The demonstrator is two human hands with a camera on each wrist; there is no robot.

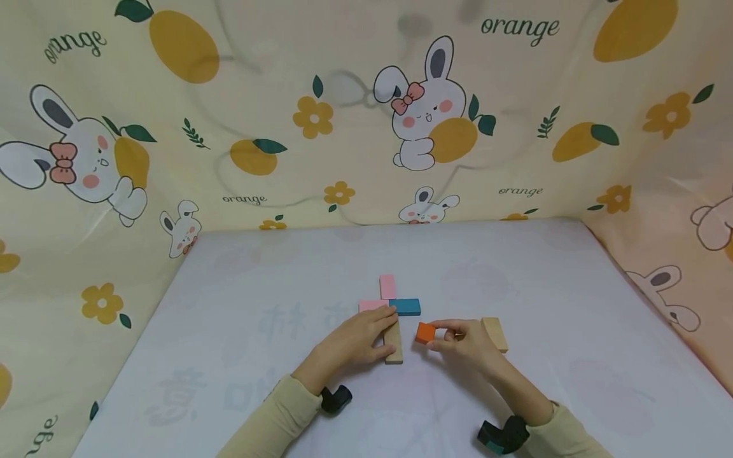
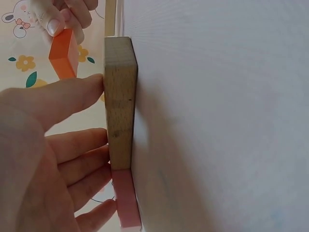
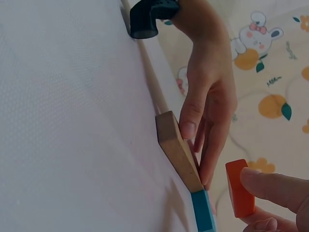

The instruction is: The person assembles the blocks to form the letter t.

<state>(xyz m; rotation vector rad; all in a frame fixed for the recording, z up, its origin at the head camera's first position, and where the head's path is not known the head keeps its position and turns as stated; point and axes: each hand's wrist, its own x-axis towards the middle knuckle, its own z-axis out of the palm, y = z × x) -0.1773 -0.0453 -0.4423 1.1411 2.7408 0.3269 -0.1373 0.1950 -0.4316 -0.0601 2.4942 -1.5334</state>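
My right hand [image 1: 472, 343] pinches an orange block [image 1: 425, 333] between thumb and fingers, held above the table to the right of a plain wooden block [image 1: 393, 350]. Thumb and fingertips of my left hand [image 1: 356, 337] rest on that wooden block, and in the left wrist view a finger also touches a pink block [image 2: 126, 200]. Around its far end lie a blue block [image 1: 408, 307] to the right and a pink block [image 1: 371, 306] to the left, partly under my fingers. Another pink block [image 1: 387, 286] points away from me behind them.
A second wooden block [image 1: 495, 334] lies on the white table [image 1: 275, 273] just beyond my right hand, which partly covers it. Cloth printed with rabbits and oranges hangs behind and along both sides. Black cameras [image 1: 336, 401] are strapped to both wrists.
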